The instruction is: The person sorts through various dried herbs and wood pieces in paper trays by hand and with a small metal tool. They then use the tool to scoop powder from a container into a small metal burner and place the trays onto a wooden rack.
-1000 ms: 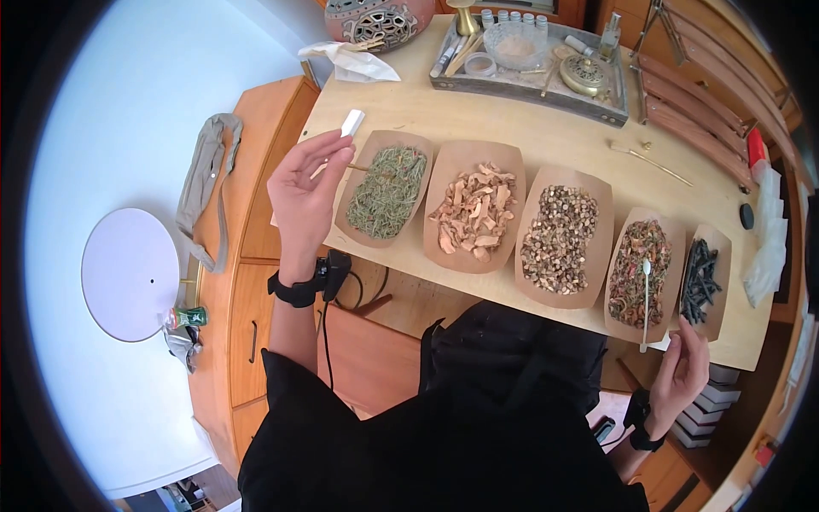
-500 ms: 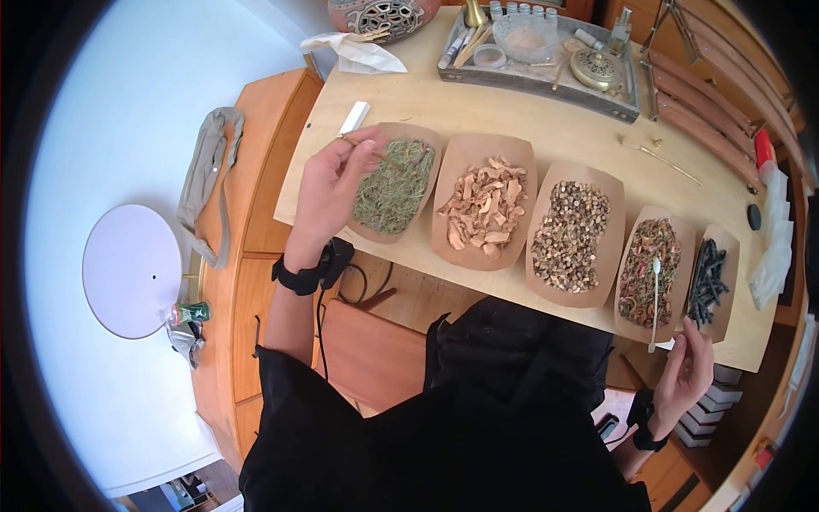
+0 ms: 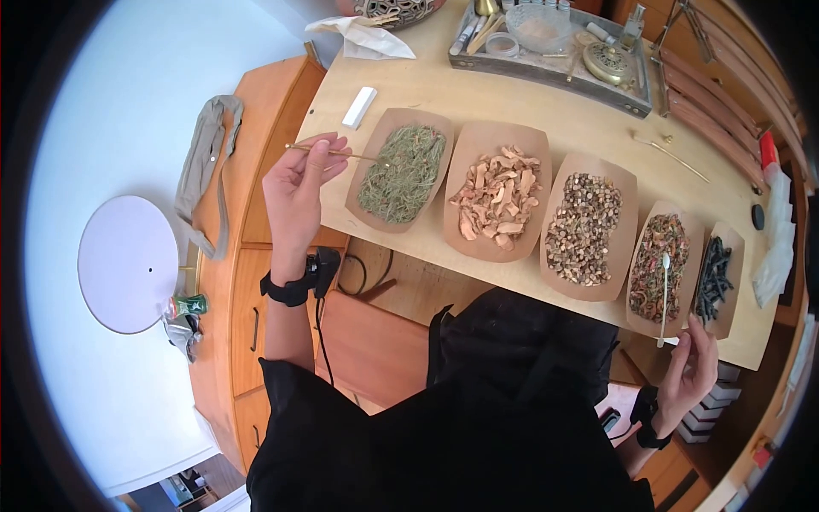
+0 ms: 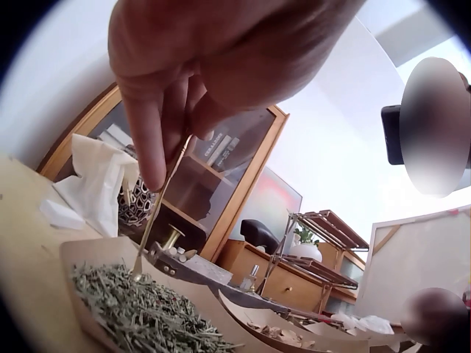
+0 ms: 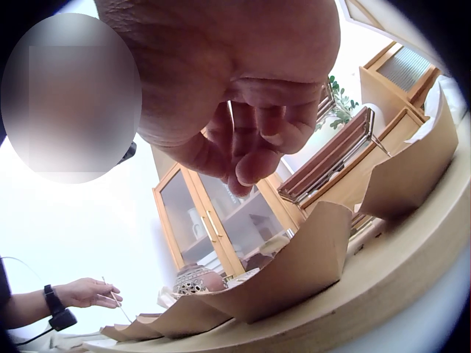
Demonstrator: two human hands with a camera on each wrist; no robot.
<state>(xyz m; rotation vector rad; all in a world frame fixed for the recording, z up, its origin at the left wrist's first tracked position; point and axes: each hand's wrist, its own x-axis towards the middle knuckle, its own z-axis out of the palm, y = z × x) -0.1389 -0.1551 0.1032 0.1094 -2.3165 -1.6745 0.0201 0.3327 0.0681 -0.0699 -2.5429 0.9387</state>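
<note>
Thumb and fingers of the left hand (image 3: pixel 297 189) pinch a thin brass stick (image 3: pixel 339 152), its flat end at the green dried herbs (image 3: pixel 404 173) in the leftmost paper tray. In the left wrist view the brass stick (image 4: pixel 157 209) slants down, its tip touching the herbs (image 4: pixel 147 309). The right hand (image 3: pixel 688 369) hangs at the table's front edge, fingers loosely bent and holding nothing, near the tray of dark twigs (image 3: pixel 715 277) and the tray of mixed petals (image 3: pixel 655 264), across which a white-tipped small spoon (image 3: pixel 665 299) lies.
Trays of pale wood shavings (image 3: pixel 499 192) and small chopped pieces (image 3: pixel 585 229) stand in the row. Behind are a white block (image 3: pixel 359 107), a white cloth (image 3: pixel 367 39), a grey wooden tray (image 3: pixel 554 75) with jars and a brass burner, and a thin brass tool (image 3: pixel 678 160).
The left hand has moved away from the white block, which stays on the table, and the brass stick now reaches over the herbs. The right hand has barely moved. The view has shifted slightly.
</note>
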